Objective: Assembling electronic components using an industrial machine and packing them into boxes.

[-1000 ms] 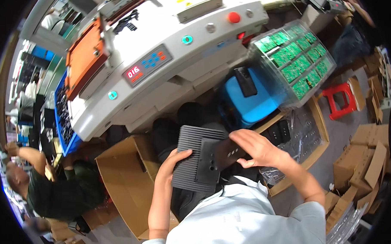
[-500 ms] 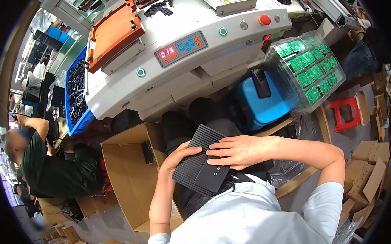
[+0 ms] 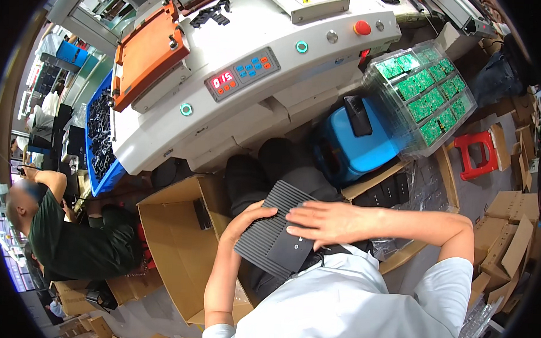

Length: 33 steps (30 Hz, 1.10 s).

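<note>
A black ribbed metal case [image 3: 272,233] lies tilted on my lap, with a smooth panel and two small round spots near its lower right part. My left hand [image 3: 245,223] grips its left edge, the thumb on top of the ribs and the other fingers mostly hidden beneath. My right hand [image 3: 331,223] rests on the case's right side with fingers stretched out flat across the top. That hand covers part of the smooth panel.
An open cardboard box [image 3: 175,243] stands left of my legs. Ahead is a white machine [image 3: 248,117] with a control panel and orange fixture [image 3: 148,57]. A blue bin [image 3: 367,139], a clear rack of green circuit boards [image 3: 425,94] and a red stool [image 3: 475,153] are right. A co-worker [image 3: 71,233] sits left.
The surroundings have shifted slightly left in view. The case sits a little lower, and my right hand has moved down slightly with its fingers closer together. My left hand keeps its grip.
</note>
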Available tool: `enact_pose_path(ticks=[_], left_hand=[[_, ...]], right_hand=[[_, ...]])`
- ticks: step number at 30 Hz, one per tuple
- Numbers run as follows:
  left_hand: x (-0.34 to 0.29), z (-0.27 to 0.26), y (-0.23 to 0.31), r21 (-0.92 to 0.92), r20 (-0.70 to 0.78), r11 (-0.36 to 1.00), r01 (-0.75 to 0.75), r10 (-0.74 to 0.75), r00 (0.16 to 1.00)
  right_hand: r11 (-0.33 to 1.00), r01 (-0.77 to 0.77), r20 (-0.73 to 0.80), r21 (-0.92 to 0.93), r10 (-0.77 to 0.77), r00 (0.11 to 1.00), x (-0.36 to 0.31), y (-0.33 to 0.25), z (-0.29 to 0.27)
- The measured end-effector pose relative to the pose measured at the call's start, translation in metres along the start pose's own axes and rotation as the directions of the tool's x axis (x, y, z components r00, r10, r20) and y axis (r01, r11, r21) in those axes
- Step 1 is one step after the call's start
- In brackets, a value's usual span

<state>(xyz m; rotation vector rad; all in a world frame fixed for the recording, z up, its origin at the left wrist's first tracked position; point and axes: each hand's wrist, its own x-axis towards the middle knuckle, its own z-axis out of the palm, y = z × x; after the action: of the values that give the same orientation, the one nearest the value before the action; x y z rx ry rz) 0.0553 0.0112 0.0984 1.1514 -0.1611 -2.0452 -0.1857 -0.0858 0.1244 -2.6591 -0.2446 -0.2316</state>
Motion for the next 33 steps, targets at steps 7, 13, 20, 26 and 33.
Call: enact_pose_path(ticks=[7,13,20,26,33], left_hand=[[-0.012,-0.013,-0.004,-0.584,0.37,0.81,-0.054,0.324,0.871],[-0.074,0.071,0.056,0.242,0.286,0.3,-0.923,0.887,0.363],[-0.083,0.085,0.223,0.816,0.571,-0.56,0.145,0.819,-0.051],[-0.057,0.04,0.304,0.895,0.446,-0.442,-0.069,0.891,0.085],[-0.074,0.025,0.322,0.945,0.327,-0.31,-0.105,0.889,0.321]], right_hand=[[0.98,-0.159,-0.482,0.116,0.196,0.854,0.019,-0.004,-0.009],[0.655,-0.288,-0.515,0.699,0.74,0.433,0.076,0.003,-0.073],[0.665,0.147,-0.648,0.733,0.615,0.449,0.218,0.087,-0.197],[0.743,-0.23,-0.613,0.628,0.655,0.442,0.287,0.219,-0.217],[0.734,-0.442,-0.683,0.516,0.664,0.304,0.304,0.213,-0.211]])
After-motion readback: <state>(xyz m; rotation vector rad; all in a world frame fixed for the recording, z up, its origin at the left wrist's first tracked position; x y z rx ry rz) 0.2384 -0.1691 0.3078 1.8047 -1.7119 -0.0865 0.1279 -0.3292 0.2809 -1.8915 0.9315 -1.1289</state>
